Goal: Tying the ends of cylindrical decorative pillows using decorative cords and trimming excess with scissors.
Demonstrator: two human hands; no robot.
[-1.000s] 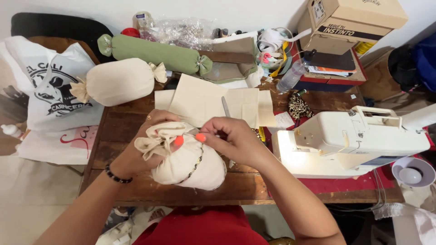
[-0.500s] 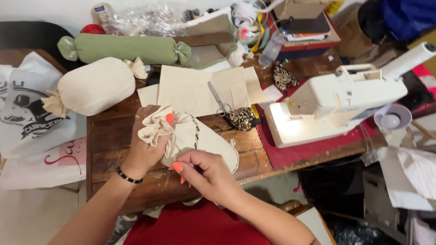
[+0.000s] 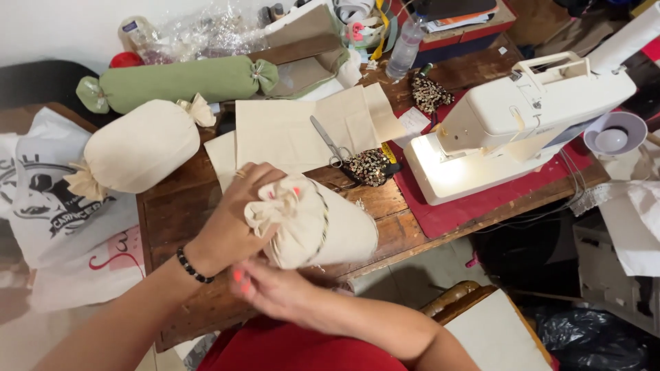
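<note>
Left hand is clamped on the gathered neck of the cream fabric bolster, fingers pinching the ruffle, holding it just above the wooden table. Right hand sits underneath, fingers curled against its lower side. Scissors lie on cloth pieces beyond, sewing machine alongside.

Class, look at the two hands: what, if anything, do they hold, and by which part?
The left hand grips the cream bolster cushion at its gathered, ruffled end; the right hand supports it from underneath.

Three bolster cushions, one scissors
</note>
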